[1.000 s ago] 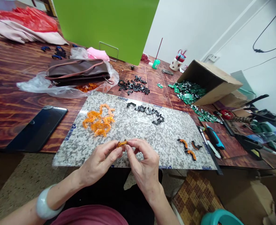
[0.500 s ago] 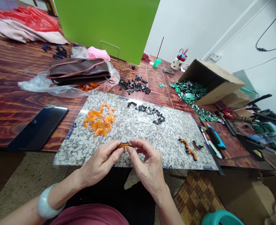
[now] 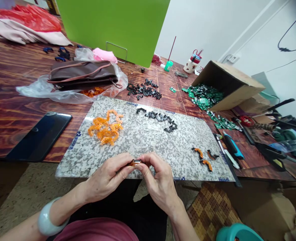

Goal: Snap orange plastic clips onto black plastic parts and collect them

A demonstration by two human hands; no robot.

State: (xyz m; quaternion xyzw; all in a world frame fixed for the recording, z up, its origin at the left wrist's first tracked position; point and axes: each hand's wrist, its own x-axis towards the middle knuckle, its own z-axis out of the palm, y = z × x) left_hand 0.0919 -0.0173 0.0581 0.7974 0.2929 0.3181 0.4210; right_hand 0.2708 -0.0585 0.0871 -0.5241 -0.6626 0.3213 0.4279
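Note:
Between the fingertips of both hands is a small orange and black plastic clip-like part [image 3: 135,162], partly hidden by the fingers. My left hand [image 3: 112,172] pinches its left end and my right hand [image 3: 156,175] its right end, just above the front of a speckled grey board [image 3: 148,152]. Loose translucent orange curved pieces [image 3: 105,129] lie in a heap at the board's left. Black curved pieces [image 3: 160,117] are strung along its back, beside thin pale pins [image 3: 151,130]. At the right rest a few joined orange and black parts [image 3: 206,164].
A dark tablet [image 3: 39,135] lies left of the board. Behind it are a brown bag [image 3: 82,75] on clear plastic and more black pieces [image 3: 145,91]. A tipped cardboard box [image 3: 230,80] spills green circuit boards [image 3: 205,97]. A blue-handled cutter [image 3: 233,146] lies at the right.
Both hands have turned the held part slightly and brought it a little lower, and its black upper side now shows. The camera view has shifted slightly; the pieces on the board stay put.

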